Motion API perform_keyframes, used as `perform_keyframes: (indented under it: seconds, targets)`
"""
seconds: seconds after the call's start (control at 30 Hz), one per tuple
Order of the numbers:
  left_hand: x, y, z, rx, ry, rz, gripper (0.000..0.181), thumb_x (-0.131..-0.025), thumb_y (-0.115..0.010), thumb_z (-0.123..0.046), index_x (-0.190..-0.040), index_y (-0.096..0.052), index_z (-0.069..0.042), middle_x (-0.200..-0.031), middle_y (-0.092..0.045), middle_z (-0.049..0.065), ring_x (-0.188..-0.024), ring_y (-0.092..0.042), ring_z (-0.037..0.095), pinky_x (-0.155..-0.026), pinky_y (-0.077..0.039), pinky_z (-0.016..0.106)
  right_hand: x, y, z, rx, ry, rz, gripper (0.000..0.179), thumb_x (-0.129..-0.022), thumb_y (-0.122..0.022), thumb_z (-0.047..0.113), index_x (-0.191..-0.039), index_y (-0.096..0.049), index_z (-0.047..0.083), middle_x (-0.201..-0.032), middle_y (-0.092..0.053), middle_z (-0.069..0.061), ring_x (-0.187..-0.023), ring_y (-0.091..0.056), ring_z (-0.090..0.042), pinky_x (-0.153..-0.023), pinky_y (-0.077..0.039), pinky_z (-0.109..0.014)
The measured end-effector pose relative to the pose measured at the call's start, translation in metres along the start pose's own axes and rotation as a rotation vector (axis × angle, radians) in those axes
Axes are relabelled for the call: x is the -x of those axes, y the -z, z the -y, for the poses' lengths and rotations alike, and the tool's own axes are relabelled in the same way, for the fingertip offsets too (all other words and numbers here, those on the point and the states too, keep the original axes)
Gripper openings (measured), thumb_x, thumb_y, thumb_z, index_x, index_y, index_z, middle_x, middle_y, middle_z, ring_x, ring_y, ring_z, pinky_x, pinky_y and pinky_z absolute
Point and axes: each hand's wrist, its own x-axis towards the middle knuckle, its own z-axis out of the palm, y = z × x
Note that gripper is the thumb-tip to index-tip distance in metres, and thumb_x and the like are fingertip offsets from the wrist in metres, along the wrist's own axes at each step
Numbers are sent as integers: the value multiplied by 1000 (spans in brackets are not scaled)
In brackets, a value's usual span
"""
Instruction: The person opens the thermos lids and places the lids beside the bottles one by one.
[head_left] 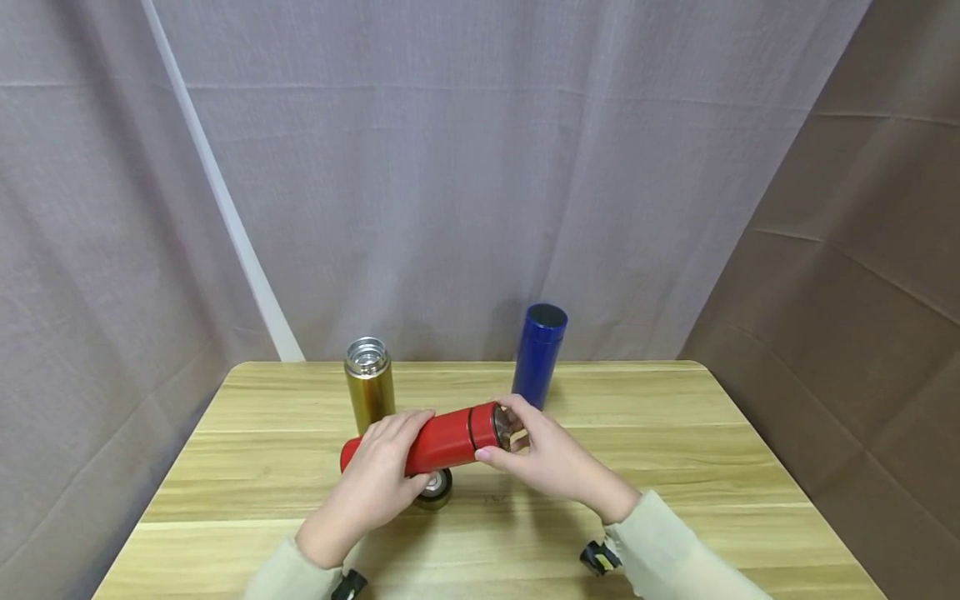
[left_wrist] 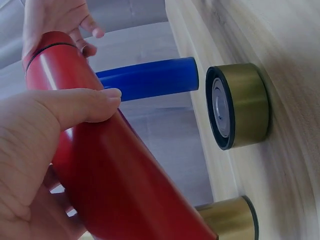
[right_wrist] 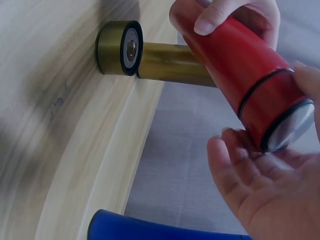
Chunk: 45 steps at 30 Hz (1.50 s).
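Observation:
A red thermos [head_left: 446, 439] is held tilted above the table, its lid end toward the right. My left hand [head_left: 382, 467] grips its body, thumb across the near side in the left wrist view. At the other end is the red lid [right_wrist: 280, 117], with a black ring below it and a shiny top. My right hand [head_left: 551, 458] holds this lid between thumb and fingers; the remaining fingers [right_wrist: 240, 170] are spread loosely beside it. Below the thermos, a gold lid [left_wrist: 245, 105] lies on the table with its inner side up.
A gold thermos [head_left: 370, 387] without its lid stands upright at the back left. Toward the back right stands a blue thermos [head_left: 536, 358], its top a dark opening or dark lid; I cannot tell which. Grey curtains [head_left: 480, 183] hang behind the wooden table [head_left: 645, 433].

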Motion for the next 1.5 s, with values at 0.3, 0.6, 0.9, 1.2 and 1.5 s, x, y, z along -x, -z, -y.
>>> perform_keyframes:
  seconds: [0.3,0.6,0.9,1.2,1.5]
  targets:
    - [2,-1,2,5,-5,-8,77,-67,-85,-18,-136,-51,-8,-126,-59,5,-116,-53,23,-102,-38,42,1,1,2,21,50,27,82,-81,-76,42,-148,-28,33,-131,-46,4,-107,-54,-14,-80,-54,-35]
    - [3,-1,1,-17,-2,15,77,-68,-84,-17,-137,-51,-11,-126,-58,3,-116,-51,21,-102,-36,40,-1,-2,4,36,-117,-38,70,-83,-66,58,-138,-43,20,-112,-59,1,-95,-56,-15,-75,-51,-32]
    - [3,0,0,-23,-1,18,77,-68,-85,-18,-137,-51,-11,-127,-58,3,-116,-51,20,-103,-36,39,-1,-3,3,-4,-98,-46,55,-85,-68,53,-125,-51,19,-101,-61,2,-88,-59,-15,-73,-53,-31]
    - [4,0,2,-19,11,19,77,-69,-84,-16,-138,-50,-11,-129,-57,3,-118,-50,21,-103,-36,40,1,1,3,32,101,16,72,-83,-77,32,-142,-36,26,-132,-48,3,-107,-56,-15,-88,-52,-35]
    - [5,0,0,-30,-5,20,77,-69,-84,-15,-138,-50,-10,-128,-57,2,-119,-50,20,-103,-36,40,-1,0,6,20,-78,-8,73,-84,-68,55,-143,-38,24,-123,-54,0,-101,-57,-15,-81,-52,-36]
